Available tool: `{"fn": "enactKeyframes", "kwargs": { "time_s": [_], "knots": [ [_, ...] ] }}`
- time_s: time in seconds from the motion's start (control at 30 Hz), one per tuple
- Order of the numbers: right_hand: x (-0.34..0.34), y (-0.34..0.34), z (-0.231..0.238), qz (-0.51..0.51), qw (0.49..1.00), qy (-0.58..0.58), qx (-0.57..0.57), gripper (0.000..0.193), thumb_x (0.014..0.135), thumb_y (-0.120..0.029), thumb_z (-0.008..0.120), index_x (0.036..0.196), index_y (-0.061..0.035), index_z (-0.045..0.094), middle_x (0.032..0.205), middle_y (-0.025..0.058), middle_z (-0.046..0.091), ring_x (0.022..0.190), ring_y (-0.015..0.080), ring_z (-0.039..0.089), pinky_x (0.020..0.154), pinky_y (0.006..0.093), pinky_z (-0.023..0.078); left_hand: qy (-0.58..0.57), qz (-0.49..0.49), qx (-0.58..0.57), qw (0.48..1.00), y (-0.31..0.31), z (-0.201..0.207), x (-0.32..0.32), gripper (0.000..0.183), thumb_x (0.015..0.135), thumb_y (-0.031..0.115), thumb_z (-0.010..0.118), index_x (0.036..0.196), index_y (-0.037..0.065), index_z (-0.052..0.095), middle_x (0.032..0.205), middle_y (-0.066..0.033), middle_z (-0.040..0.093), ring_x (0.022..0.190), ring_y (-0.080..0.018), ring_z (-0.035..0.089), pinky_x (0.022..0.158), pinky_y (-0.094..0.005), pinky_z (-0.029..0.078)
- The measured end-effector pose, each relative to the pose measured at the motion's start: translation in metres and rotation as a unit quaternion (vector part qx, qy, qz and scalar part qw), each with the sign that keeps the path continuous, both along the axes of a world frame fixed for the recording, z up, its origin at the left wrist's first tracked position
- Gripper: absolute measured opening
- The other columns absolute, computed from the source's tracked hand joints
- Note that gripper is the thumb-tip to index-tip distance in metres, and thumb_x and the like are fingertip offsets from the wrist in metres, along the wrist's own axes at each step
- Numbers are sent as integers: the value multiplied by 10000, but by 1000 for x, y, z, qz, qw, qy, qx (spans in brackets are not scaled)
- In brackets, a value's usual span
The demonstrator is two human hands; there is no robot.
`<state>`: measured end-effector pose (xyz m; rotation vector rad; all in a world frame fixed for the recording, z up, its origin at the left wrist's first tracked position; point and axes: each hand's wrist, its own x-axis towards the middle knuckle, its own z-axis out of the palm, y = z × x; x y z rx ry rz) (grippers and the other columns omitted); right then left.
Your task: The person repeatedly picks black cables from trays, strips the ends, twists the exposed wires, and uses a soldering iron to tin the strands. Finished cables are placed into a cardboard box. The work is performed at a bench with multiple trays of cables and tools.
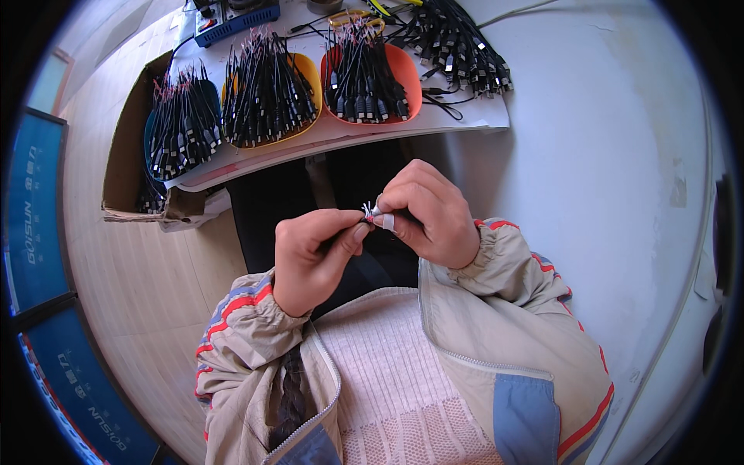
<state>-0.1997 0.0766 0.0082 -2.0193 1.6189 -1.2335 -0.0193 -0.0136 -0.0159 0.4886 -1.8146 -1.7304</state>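
Both hands meet in front of my chest over a thin black cable whose end fans out into fine white and pinkish wires [368, 209]. My left hand [316, 252] is closed, pinching the cable between thumb and forefinger just below the wires. My right hand [428, 211] is closed too, its thumb and forefinger pinching at the wire ends. White tape [387, 222] wraps a digit of that hand. Most of the cable's length is hidden by my fingers and the dark background.
Beyond my hands, a white table [473, 116] carries a blue bowl [214, 91], a yellow bowl [313, 74] and a red bowl [409, 74], each full of black USB cables. More cables [457, 50] lie loose at right. A cardboard box [128, 155] stands left; a blue device [232, 27] sits behind.
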Motion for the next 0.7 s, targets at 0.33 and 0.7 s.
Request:
{"fn": "enactKeyframes", "kwargs": {
  "time_s": [0.33, 0.7],
  "knots": [
    [0, 3, -2, 51, 972, -206, 100, 223, 819, -50, 696, 1023, -3, 618, 921, 54, 606, 746, 154, 580, 722, 268, 489, 57, -150, 253, 954, -18, -4, 10, 121, 901, 30, 628, 957, -64, 678, 810, -88, 664, 668, -96, 578, 606, -220, 474],
    [1, 5, 1, 36, 999, -37, 4, 203, 740, 33, 663, 918, -24, 586, 874, 108, 576, 790, 288, 576, 679, 352, 489, 86, -111, 316, 938, -7, -8, 7, 134, 885, 57, 660, 942, -58, 619, 747, -59, 612, 631, -95, 547, 556, -211, 414]
  ]
}}
